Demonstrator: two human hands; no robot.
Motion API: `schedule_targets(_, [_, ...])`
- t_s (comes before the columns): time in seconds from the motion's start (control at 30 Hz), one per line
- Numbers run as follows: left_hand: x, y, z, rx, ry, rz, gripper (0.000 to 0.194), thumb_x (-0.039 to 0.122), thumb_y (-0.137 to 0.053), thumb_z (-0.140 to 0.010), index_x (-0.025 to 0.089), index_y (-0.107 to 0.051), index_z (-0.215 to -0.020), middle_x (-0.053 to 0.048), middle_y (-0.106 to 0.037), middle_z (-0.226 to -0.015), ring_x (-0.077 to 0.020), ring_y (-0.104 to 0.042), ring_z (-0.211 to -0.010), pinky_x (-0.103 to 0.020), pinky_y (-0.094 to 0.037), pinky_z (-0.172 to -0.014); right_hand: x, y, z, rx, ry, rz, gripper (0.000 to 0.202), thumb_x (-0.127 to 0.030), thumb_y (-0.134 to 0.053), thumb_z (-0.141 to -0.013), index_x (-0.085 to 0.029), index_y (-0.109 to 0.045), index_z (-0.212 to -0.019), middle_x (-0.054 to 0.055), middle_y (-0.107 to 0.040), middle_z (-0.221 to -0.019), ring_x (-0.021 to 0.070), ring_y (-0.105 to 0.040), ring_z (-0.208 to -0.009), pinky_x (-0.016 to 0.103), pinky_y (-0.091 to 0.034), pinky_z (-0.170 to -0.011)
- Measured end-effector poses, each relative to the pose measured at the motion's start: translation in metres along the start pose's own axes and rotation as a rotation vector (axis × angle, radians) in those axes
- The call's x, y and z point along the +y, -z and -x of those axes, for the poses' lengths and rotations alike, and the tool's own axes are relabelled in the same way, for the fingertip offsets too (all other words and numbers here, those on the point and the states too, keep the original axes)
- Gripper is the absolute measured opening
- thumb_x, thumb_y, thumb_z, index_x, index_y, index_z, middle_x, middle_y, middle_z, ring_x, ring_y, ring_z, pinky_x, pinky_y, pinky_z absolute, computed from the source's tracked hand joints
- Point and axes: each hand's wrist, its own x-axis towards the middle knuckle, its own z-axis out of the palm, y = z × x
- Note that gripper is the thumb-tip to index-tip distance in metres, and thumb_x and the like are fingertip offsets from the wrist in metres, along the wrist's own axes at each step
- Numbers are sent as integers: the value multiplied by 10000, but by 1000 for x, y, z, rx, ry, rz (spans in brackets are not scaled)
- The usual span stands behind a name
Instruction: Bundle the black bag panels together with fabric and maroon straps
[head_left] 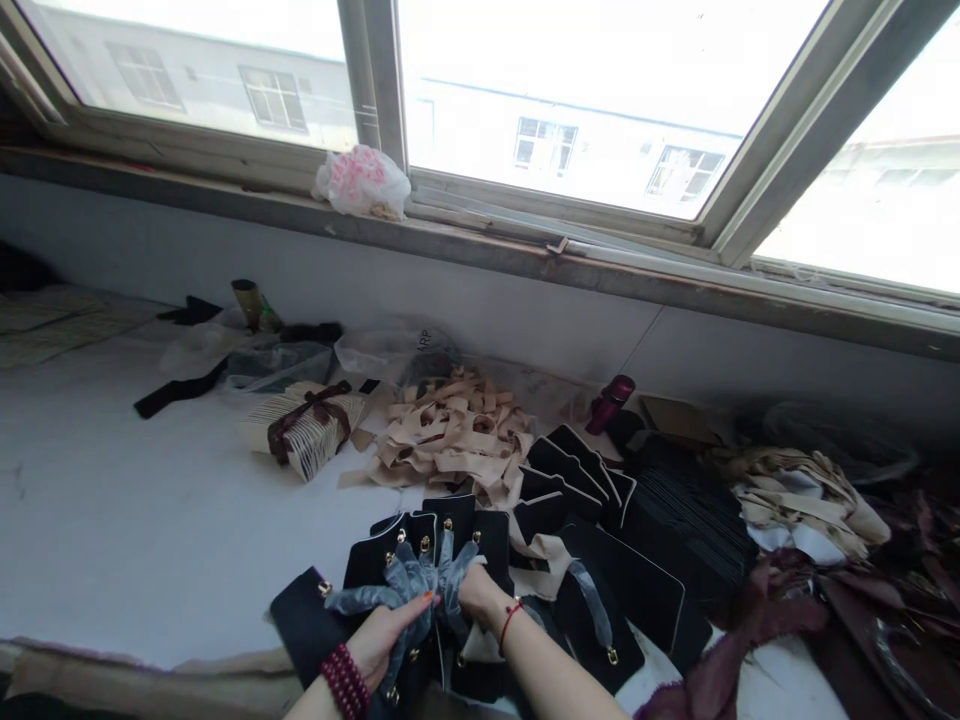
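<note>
Black panels (304, 615) with film-wrapped straps (409, 575), fanned out on a white worktable (150, 500).
Left hand (386, 632), beaded bracelet (346, 680) at wrist: thumb and fingers closed on the straps. Right hand (478, 592), red cord bracelet (509, 626): among the same straps, fingers hidden, grip cannot be told. Gold-toned buckles (325, 589) at strap ends. Beyond: beige fabric strips (450, 450), heaped; left of these, a striped bundle (307, 458), ribbon-tied; right, a magenta flask (612, 402). Farthest: crumpled plastic bag (365, 180) on the windowsill (480, 245).
</note>
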Motion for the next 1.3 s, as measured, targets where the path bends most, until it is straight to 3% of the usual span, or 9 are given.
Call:
schedule_targets(0.2, [5,4,0,-101,46,39,219,221,-741,-748,92,-737,-926,-139,-732,-1060,-324,-586,-1167,-397,-367,-1124,4,13,7,-21,-97,-39,192,-305,-615,-722,-117,-639,-752,-2,-536,-538,75,-427,-452,212,-360,-456])
schedule_targets(0.47, [10,4,1,15,92,33,183,218,-734,-749,80,-745,-869,-135,-762,-921,-331,-604,-1140,-390,-444,-1061,0,24,13,8,-106,135,228,-295,-491,-783,-126,-615,-692,19,-537,-566,98,-458,-482,254,-421,-524])
schedule_targets(0.6, [19,3,2,66,84,12,254,248,-712,-772,44,-732,-923,-139,-765,-847,-331,-651,-1064,-390,-485,-1009,-12,38,22,134,-81,386,109,-169,-502,-736,-119,-594,-708,109,-607,-761,221,-578,-777,422,-457,-804])
schedule_targets(0.67, [23,4,0,68,57,22,258,252,-704,-779,55,-728,-944,-120,-768,-839,-317,-669,-1038,-383,-484,-1006,-21,28,29,246,20,535,134,-159,-510,-742,-114,-613,-814,174,-599,-1019,299,-516,-1039,507,-341,-975])
schedule_targets(0.73, [25,6,-2,87,38,28,249,257,-678,-802,58,-722,-945,-115,-768,-822,-305,-677,-1024,-380,-470,-1014,-30,7,36,278,214,689,225,-203,-498,-786,-144,-619,-966,153,-551,-1174,301,-438,-1141,500,-291,-1024])
schedule_targets(0.87, [29,15,-5,181,-7,143,332,360,-515,-912,82,-692,-950,-116,-762,-880,-278,-657,-1071,-381,-440,-1039,-38,-38,37,65,522,788,650,-268,-547,-760,-216,-385,-1387,88,-520,-1289,244,-448,-1119,389,-383,-980])
schedule_targets(0.97, [36,19,0,158,-2,212,447,509,-507,-887,112,-662,-1024,-124,-744,-993,-283,-637,-1108,-381,-458,-1020,-40,-54,26,-20,530,753,838,-309,-589,-725,-209,-226,-1473,92,-528,-1282,247,-449,-1117,377,-396,-973])
schedule_targets(1.1, [42,20,5,71,72,244,662,647,-412,-864,80,-610,-1143,-173,-719,-1049,-321,-626,-1117,-420,-484,-985,-42,-66,13,-26,528,754,805,-309,-594,-708,-219,-279,-1443,87,-566,-1194,239,-473,-1064,375,-394,-937])
schedule_targets(1.3, [49,23,4,124,110,304,716,646,-335,-889,69,-512,-1275,-190,-681,-1158,-274,-593,-1178,-365,-480,-997,-32,-85,-6,86,495,875,698,-226,-555,-693,-186,-383,-1369,92,-611,-1179,251,-478,-1046,458,-308,-991])
